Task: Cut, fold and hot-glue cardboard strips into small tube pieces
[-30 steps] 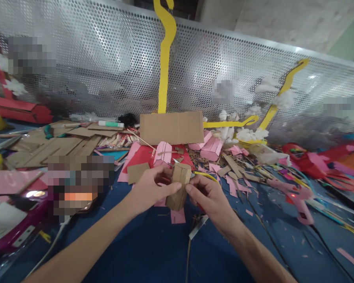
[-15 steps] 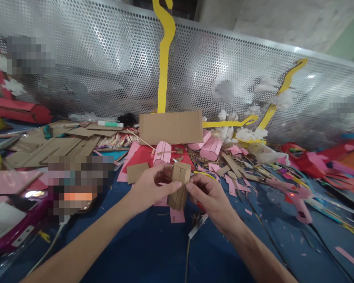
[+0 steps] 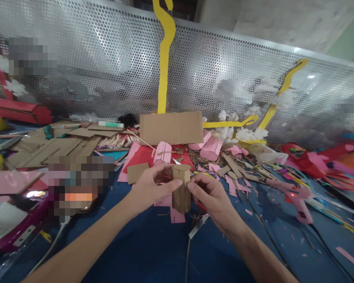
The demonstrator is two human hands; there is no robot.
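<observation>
A small many-sided cardboard tube (image 3: 181,194), its top end covered, stands nearly upright between my two hands. My left hand (image 3: 156,182) is closed on its left side, thumb across the front and fingers behind. From the other side my right hand (image 3: 208,192) pinches the tube's right edge between thumb and fingers. Under and behind it lie pink paper pieces (image 3: 177,216) and a square of cardboard (image 3: 137,173). Part of a scissors-like tool with a red and yellow handle shows behind my right hand, mostly hidden.
A pink hot glue gun (image 3: 295,196) lies to the right, its cord running forward. Cardboard sheets (image 3: 53,149) are piled at the left. A cardboard box (image 3: 171,127) stands at the back before a perforated metal panel (image 3: 115,59). Paper scraps cover much of the blue surface (image 3: 153,251).
The cardboard tube has turned a little and now stands straighter, its covered top showing. Both hands keep their hold in nearly the same place.
</observation>
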